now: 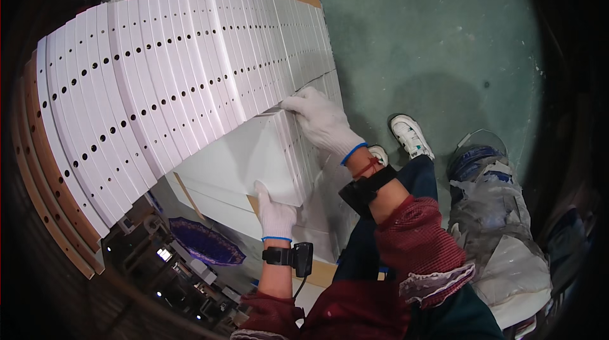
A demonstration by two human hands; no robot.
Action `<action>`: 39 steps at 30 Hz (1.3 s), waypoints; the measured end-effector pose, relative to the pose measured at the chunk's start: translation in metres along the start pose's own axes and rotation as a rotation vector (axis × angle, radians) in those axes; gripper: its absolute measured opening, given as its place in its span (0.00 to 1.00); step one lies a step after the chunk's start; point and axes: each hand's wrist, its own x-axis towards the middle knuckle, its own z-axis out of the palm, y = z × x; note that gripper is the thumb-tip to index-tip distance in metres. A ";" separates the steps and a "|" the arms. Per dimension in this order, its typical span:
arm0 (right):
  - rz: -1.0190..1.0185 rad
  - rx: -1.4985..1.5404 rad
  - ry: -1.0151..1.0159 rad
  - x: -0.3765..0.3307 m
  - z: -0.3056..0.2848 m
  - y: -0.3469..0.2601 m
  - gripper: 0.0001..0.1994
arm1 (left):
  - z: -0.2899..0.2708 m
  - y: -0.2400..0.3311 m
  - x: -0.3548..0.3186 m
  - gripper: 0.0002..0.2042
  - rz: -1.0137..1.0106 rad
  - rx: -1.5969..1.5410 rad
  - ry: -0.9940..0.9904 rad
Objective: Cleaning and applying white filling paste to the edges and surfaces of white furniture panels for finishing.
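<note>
A long row of white panels [171, 73], their edges drilled with dark holes, runs from the left to the middle of the view. In front of it a white panel [244, 159] shows its broad face, with drilled edges along its right side. My right hand [320, 121], in a white knit glove, is closed over that panel's upper right corner, beside the row. My left hand [276, 216], gloved the same way, grips its near edge, with the thumb on the face and the other fingers hidden underneath.
Brown boards [44, 150] stand at the row's far left end. Green floor [438, 35] stretches out to the right. A bulky bag wrapped in grey plastic [495, 232] stands right of my legs, near my white shoe [411, 137]. A purple round object [206, 241] lies lower left.
</note>
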 end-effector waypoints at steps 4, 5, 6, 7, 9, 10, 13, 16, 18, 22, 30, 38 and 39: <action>0.238 0.003 0.015 0.003 0.017 -0.009 0.13 | -0.002 0.001 0.000 0.32 0.014 0.034 0.047; 0.101 -0.062 0.082 -0.001 0.018 -0.009 0.13 | -0.006 0.002 0.001 0.32 -0.018 0.011 0.034; -0.037 -0.128 0.149 -0.006 0.018 -0.010 0.14 | -0.011 0.002 0.000 0.32 -0.050 -0.013 0.019; -0.045 -0.130 0.143 -0.010 0.018 -0.010 0.14 | -0.011 -0.001 -0.001 0.32 -0.046 -0.022 0.021; -0.116 -0.192 0.154 -0.020 0.017 -0.009 0.15 | -0.011 -0.008 -0.004 0.32 -0.070 -0.008 0.073; -0.130 -0.193 0.151 -0.026 0.019 -0.012 0.15 | -0.021 -0.009 -0.003 0.32 -0.060 -0.018 0.072; -0.107 -0.193 0.126 -0.048 0.035 -0.016 0.16 | -0.048 -0.010 -0.004 0.32 0.027 0.305 0.027; 0.016 -0.176 0.057 -0.078 0.038 -0.011 0.17 | -0.030 -0.019 -0.012 0.34 -0.138 -0.015 0.115; 0.053 -0.098 0.009 -0.100 0.045 -0.024 0.17 | -0.067 -0.022 -0.011 0.35 -0.142 -0.067 0.029; 0.103 -0.050 0.074 -0.151 0.061 0.014 0.22 | -0.090 -0.041 -0.027 0.32 -0.249 -0.153 0.023; 0.113 -0.445 -0.375 -0.178 0.102 -0.068 0.38 | -0.282 -0.143 -0.058 0.34 0.285 0.651 -0.123; 0.114 -0.478 -0.540 -0.178 0.078 -0.066 0.40 | -0.210 -0.193 -0.150 0.31 0.705 1.024 -0.230; 0.199 -0.583 -0.594 -0.196 0.084 -0.080 0.39 | -0.225 -0.195 -0.164 0.33 0.630 0.986 -0.247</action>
